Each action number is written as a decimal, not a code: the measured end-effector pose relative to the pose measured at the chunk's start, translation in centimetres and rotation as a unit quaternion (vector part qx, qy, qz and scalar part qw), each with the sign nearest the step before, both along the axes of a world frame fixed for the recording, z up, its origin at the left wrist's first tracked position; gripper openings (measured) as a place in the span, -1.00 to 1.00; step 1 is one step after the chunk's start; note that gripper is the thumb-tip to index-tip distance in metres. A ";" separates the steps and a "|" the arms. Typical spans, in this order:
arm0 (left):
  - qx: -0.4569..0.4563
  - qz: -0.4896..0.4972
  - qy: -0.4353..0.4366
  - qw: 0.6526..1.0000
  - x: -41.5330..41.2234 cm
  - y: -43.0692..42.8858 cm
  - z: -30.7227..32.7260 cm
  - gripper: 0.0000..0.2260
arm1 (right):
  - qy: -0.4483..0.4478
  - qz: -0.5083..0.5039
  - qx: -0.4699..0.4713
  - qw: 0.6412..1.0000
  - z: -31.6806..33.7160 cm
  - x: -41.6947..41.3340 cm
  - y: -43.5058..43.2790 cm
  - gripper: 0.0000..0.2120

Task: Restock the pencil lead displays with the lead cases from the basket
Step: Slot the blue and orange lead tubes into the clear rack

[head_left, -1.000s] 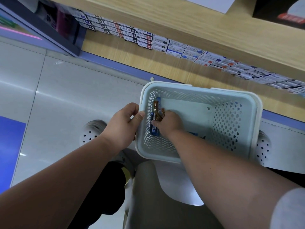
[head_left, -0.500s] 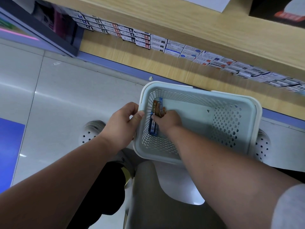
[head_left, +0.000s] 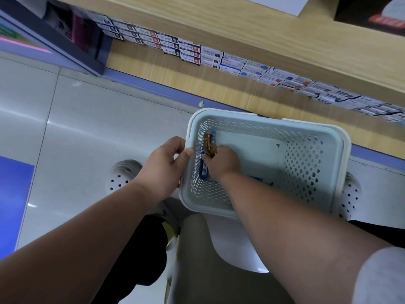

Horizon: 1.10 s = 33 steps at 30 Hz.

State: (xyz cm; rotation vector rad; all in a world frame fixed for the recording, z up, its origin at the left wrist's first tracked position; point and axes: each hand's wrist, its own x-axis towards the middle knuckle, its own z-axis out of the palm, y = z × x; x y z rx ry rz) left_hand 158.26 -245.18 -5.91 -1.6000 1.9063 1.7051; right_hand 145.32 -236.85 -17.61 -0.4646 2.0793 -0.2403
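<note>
Forearms come in from the near edge, mine, both bare, and meet over the pale blue perforated plastic basket (head_left: 230, 112), which sits just past my knees. My left hand (head_left: 163, 167) is at the basket's left wall: the grip is clamped on the rim, thumb hooked over the top edge and fingers curled down the outside. My right hand (head_left: 221, 162) is down inside the basket against that same left wall, and its grip is closed on the near end of an amber translucent lead case (head_left: 207, 142), whose far end sticks out beyond my knuckles. A slim blue lead case (head_left: 205, 170) lies along the left wall just under that hand, and another blue one (head_left: 257, 179) shows beside my right forearm on the basket floor. White perforated clogs (head_left: 122, 174) stand on the grey glossy floor tiles (head_left: 98, 128) on either side of the basket. Farther off, the light wooden shelf (head_left: 241, 93) runs across the view, with rows of small printed white boxes (head_left: 190, 51) lined along it from far left to right.
</note>
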 end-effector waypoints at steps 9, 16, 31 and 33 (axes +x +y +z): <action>0.000 -0.001 -0.002 1.000 -0.1 0.1 0.3 -0.84 | -0.034 0.003 -0.008 0.999 0.1 -0.3 0.0 -0.70; 0.006 -0.001 -0.004 1.000 -0.2 0.4 0.4 -0.84 | 0.024 -0.031 -0.028 0.999 0.5 0.1 0.0 -0.78; 0.004 -0.006 0.002 1.000 -0.2 0.4 0.1 -0.85 | 0.017 -0.097 0.014 0.995 0.0 0.6 -1.2 -0.69; 0.006 -0.004 0.005 1.000 -0.1 0.4 0.1 -0.85 | 0.015 -0.080 0.007 0.997 -0.3 0.4 -1.5 -0.64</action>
